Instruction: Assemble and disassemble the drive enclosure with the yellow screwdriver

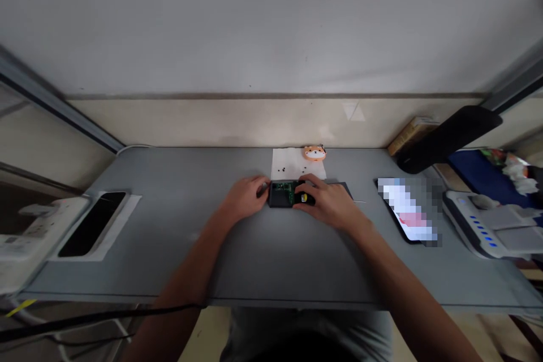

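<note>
An open dark case (pixel 280 199) with a green circuit board (pixel 282 186) lies in the middle of the grey table. At its left end my left hand (pixel 245 199) is closed, the fingertips and thumb against the case's edge. My right hand (pixel 328 201) pinches a black part with a round yellow mark (pixel 304 198) over the case's right side; the part's exact kind is hidden by the fingers. Partly under that hand lies a dark flat piece (pixel 345 187). A thin metal shaft (pixel 360 201) sticks out beside it, its other end hidden.
Behind the case lies white paper (pixel 292 159) with several tiny dark bits and an orange animal-faced item (pixel 314 153). A lit phone (pixel 405 209), a black cylinder (pixel 449 138) and a grey-white device (pixel 487 226) are right. A dark-screened phone (pixel 94 223) is left.
</note>
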Available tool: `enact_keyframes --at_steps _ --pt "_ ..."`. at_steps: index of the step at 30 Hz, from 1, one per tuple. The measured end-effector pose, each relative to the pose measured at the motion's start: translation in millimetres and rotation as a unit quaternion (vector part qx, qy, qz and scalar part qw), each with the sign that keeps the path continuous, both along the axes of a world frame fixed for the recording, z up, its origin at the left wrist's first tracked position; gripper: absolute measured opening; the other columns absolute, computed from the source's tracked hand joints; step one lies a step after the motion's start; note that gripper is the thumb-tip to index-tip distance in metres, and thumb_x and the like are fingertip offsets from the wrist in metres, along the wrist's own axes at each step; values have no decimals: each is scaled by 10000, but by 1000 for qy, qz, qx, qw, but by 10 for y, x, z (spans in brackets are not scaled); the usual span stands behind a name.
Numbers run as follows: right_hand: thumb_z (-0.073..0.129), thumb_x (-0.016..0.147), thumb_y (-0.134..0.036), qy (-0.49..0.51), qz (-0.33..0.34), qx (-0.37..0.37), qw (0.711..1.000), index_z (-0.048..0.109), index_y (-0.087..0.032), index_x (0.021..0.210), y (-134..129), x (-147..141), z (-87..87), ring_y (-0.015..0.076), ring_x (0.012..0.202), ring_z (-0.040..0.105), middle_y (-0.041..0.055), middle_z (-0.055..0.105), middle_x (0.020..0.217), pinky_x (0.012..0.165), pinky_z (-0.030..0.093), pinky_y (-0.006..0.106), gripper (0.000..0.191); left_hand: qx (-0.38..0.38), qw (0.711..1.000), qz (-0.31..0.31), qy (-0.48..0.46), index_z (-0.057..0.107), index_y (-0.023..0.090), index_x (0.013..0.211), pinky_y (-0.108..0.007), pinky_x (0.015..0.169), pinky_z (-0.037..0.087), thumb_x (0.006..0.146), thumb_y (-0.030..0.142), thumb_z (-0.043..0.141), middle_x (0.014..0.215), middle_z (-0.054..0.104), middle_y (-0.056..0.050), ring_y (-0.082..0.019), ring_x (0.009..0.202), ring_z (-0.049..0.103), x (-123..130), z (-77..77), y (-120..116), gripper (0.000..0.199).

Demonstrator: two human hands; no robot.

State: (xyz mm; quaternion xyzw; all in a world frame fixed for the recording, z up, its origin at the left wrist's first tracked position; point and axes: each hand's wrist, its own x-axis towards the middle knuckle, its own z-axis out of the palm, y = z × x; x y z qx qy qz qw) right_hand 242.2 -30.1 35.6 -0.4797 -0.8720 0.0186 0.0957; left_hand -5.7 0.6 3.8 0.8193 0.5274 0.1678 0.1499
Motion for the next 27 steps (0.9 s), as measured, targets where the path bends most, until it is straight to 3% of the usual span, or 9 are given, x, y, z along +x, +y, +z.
enact_keyframes --at_steps 5,10,22,25,27 --pt "660 948 -442 2 7 -2 1000 737 -262 1145 17 -14 -53 188 718 711 77 710 1285 550 433 303 278 11 1000 -7 -11 713 229 1001 -313 725 515 923 219 532 778 688 -37 -205 717 650 -11 6 2 197" --pt "676 937 -469 23 -7 4 1000 738 -272 1144 8 -10 -106 194 718 721 66 704 1338 574 476 317 292 1 1000 -9 -25 719 224 986 -320 729 519 929 240 540 767 689 -35 -206 712 650 -13 13 -1 188" --pt "761 880 -419 1 9 -44 999 745 -256 1141 -4 -23 -19 258 827 763 85 725 1312 593 494 331 308 33 998 -51 3 722 226 980 -329 795 539 940 202 520 872 713 -51 -215 810 679 -41 -7 10 207" --pt "678 938 -370 75 9 -8 997 740 -257 1093 -24 28 6 215 768 752 76 722 1326 608 500 327 202 66 997 -44 -16 714 224 999 -352 860 549 960 219 516 926 735 -56 -224 873 694 -44 8 2 202" --pt "559 993 -321 201 2 45 978 722 -241 974 -57 80 55 182 731 734 56 781 1133 632 507 316 183 101 993 -44 -38 714 218 986 -361 895 547 982 223 493 928 742 -60 -224 906 699 -14 14 -25 220"
